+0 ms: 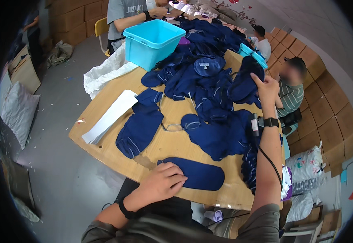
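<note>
Fabric [205,174], navy and flat, lay at the near edge of the table [168,146], its left end under the curled left hand [160,184], whose grip was unclear. Beyond eyeglasses [175,127], the right hand [267,87] pinched a dark-blue piece [241,87] near the navy heap [184,81]; a turquoise bin [144,50] stood farther off.

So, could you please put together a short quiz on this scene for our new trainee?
1. Which of the wearer's hands holds up a dark blue fabric piece?
2. True or false: the turquoise tub stands farther from the wearer than the eyeglasses do.
3. Which of these lies near the left edge of the wooden table?
a) red scissors
b) white strips
c) a green bottle

Key: 1. The right hand. 2. True. 3. b.
</note>
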Demonstrator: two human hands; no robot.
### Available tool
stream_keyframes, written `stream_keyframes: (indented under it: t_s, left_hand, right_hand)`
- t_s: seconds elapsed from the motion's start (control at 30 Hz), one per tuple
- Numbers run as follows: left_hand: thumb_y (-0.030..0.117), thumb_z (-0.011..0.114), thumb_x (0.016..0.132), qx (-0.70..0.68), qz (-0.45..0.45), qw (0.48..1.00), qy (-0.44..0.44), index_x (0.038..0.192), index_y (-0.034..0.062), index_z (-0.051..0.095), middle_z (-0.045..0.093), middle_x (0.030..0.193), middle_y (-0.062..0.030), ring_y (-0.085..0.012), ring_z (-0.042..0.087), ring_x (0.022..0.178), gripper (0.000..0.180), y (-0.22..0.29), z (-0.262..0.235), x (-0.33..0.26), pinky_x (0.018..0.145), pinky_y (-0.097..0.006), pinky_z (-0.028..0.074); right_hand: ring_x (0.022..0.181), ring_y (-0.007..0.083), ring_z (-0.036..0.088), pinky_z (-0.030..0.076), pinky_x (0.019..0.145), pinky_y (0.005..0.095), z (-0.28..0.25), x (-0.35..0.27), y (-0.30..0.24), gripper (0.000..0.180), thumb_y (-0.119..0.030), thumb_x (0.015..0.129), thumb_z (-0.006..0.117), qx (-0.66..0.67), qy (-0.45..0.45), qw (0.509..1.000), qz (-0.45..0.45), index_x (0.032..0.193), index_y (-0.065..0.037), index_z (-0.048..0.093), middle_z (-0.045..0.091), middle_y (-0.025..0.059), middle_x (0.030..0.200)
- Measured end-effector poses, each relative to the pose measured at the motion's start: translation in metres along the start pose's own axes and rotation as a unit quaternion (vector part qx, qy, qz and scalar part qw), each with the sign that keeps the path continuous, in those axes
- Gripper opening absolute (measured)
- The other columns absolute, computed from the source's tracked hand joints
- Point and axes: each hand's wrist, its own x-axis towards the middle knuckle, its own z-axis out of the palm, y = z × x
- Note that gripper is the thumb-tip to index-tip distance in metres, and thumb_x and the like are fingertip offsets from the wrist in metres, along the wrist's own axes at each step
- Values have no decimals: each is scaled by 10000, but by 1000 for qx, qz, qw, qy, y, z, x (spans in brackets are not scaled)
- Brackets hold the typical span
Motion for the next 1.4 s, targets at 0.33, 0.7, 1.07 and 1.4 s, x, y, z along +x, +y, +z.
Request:
stream_keyframes:
  t_s: [0.33, 0.7, 1.07, 1.4]
  left_hand:
    - [76, 727, 769, -15, 1, 1000, -6, 895, 77, 729, 671, 909, -33, -213, 628, 905, 126, 0, -2, 5, 793, -332, 512]
    - [150, 773, 767, -142, 42, 987, 58, 1183, 45, 656, 638, 1217, -108, -354, 533, 1232, 445, 2, -50, -5, 1030, -447, 414]
    - [71, 651, 843, -385, 19, 917, 98, 1003, -40, 720, 720, 855, -157, -235, 696, 736, 206, 28, -75, -2, 671, -281, 530]
    - [220, 677, 871, -265, -119, 945, 153, 953, -77, 726, 729, 831, -173, -267, 707, 685, 312, 27, -65, -41, 626, -307, 539]
  right_hand:
    - [421, 141, 553, 509, 389, 300, 29, 22, 33, 432, -343, 856, 725, 189, -64, 941, 272, 660, 20, 597, 568, 57, 576]
    - [553, 49, 459, 338, 508, 204, -113, -90, -115, 163, -103, 747, 793, 135, -110, 979, -110, 747, 6, 672, 555, -32, 626]
    - [517, 162, 619, 431, 456, 256, -94, -206, -190, 105, 44, 616, 771, 319, -239, 900, -176, 681, 38, 689, 674, 89, 640]
    - [578, 249, 616, 515, 537, 327, -79, -287, -166, 554, -476, 961, 528, 386, -39, 921, -45, 725, 12, 639, 633, 139, 675]
